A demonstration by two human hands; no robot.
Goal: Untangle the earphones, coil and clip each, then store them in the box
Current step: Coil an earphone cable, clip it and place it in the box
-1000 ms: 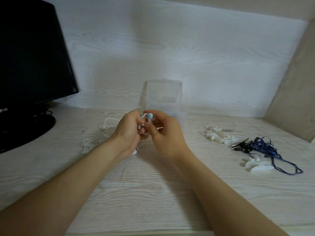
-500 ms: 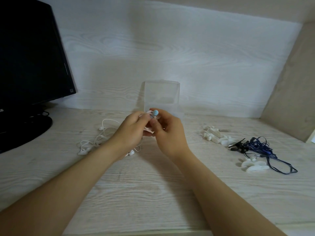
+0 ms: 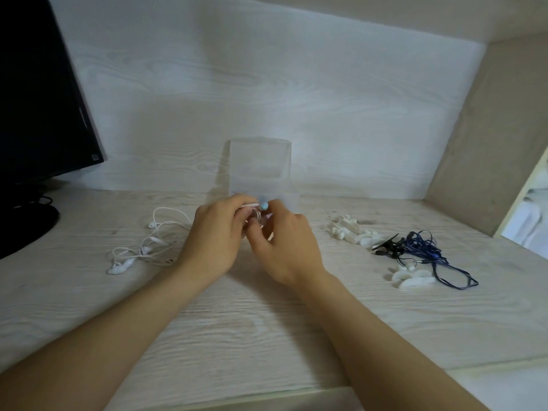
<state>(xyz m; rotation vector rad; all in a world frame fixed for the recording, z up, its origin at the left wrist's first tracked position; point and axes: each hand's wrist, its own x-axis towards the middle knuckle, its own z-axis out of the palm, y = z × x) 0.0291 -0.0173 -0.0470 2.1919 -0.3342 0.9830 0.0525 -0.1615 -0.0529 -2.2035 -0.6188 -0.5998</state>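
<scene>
- The left hand [image 3: 216, 235] is shown with its fingers curled round a small bundle of pale cable, the held earphones [image 3: 263, 206]. A light-blue bud is seen at the top of the bundle, between the two hands.
- The right hand [image 3: 286, 247] is shown with thumb and fingers bent inward and pinched on the same bundle from the opposite side. The two hands are held close together above the desk [image 3: 267, 327].
- The number of turns in the bundle cannot be told, as most of the cable is hidden by the fingers.
- The clear box [image 3: 259, 161] is seen standing just behind the hands, close to the back wall [image 3: 267, 84]. Its lower edge is partly covered by the fingers, and its contents cannot be made out.
- The white earphones [image 3: 148, 241] are spread in a loose tangle on the desk, to the left of the left hand and untouched by it.
- The blue earphones [image 3: 427, 252] are heaped on the desk to the right, well apart from the right hand. A black clip [image 3: 385, 247] is laid against the left edge of the heap.
- A pile of white clips [image 3: 353, 232] is located between the right hand and the blue earphones. Further white clips, the front clips [image 3: 412, 278], are laid just in front of the blue heap.
- A dark monitor [image 3: 35, 99] is seen at the left edge, with its stand [image 3: 26, 226] set on the desk.
</scene>
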